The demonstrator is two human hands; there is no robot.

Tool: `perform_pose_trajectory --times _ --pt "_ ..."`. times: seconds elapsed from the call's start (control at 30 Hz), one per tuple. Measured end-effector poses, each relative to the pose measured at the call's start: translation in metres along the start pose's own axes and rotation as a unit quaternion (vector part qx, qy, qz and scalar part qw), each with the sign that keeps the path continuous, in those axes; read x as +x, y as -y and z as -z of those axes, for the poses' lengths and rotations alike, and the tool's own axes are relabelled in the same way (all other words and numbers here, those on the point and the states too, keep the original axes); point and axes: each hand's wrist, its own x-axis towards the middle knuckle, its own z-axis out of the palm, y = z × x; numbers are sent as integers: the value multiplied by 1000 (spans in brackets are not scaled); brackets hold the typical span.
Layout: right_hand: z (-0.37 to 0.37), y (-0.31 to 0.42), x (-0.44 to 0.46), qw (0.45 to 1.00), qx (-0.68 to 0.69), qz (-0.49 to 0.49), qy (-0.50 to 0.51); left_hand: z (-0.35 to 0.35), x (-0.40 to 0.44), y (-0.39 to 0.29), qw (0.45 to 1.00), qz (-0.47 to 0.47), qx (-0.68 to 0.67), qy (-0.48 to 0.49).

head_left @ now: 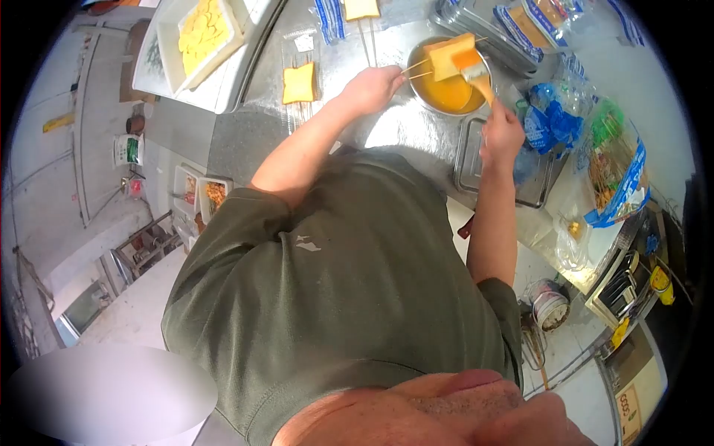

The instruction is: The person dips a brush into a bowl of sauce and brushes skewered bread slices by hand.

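Note:
My left hand is closed around two thin wooden sticks that run into a bread slice. The skewered slice lies over the metal bowl, which holds orange-yellow liquid. My right hand grips the wooden handle of a basting brush. Its pale bristles touch the bread, where an orange patch shows on the surface. Left of the bowl, another skewered bread slice lies on a clear plastic wrapper, and one more slice on sticks is at the top edge.
A white tub with yellow slices stands at the upper left. Right of the bowl are a metal tray, a blue plastic bag and a bag of skewers. Packaged bread lies at the upper right.

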Motion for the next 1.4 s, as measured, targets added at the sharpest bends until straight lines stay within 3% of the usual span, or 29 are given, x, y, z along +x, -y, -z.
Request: perform_pose_trajectory --times 0.13,0.23,0.37,0.47,0.57,0.67,0.77,0.87,0.93,0.97,1.03,1.13,1.23,1.4 --pt "20 -7 2 999 -7 -31 -18 0 -2 14 1000 2 -21 -15" --pt "12 14 -3 997 67 12 20 -2 -5 12 1000 5 -21 0" --pt "-8 11 -4 1000 8 -4 23 1 -5 -1 999 7 -42 8" --pt "5 -20 2 999 -31 25 31 2 0 6 995 22 -91 -44" --pt "17 -25 -2 999 -16 32 -23 9 0 6 997 16 -58 -48" --pt "19 -10 0 998 42 42 13 9 -3 3 996 31 -71 -35" --pt "-8 -4 -5 997 16 72 -6 4 -2 2 999 21 -36 -25" --pt "7 -38 20 989 -107 100 -3 9 -3 3 999 29 -19 -41" --pt "9 -31 19 973 -186 138 22 15 -6 9 997 20 -3 -78" --pt "9 -27 21 938 -289 189 32 16 -8 12 996 15 4 -92" --pt "5 -2 19 829 -479 284 45 17 -9 17 993 19 2 -117" --pt "-31 21 23 681 -682 253 76 19 -10 20 992 42 6 -121" --pt "-54 15 37 632 -700 300 144 17 -11 24 992 49 -20 -117" --pt "-80 -2 49 669 -649 298 209 22 -8 27 986 73 -95 -112"
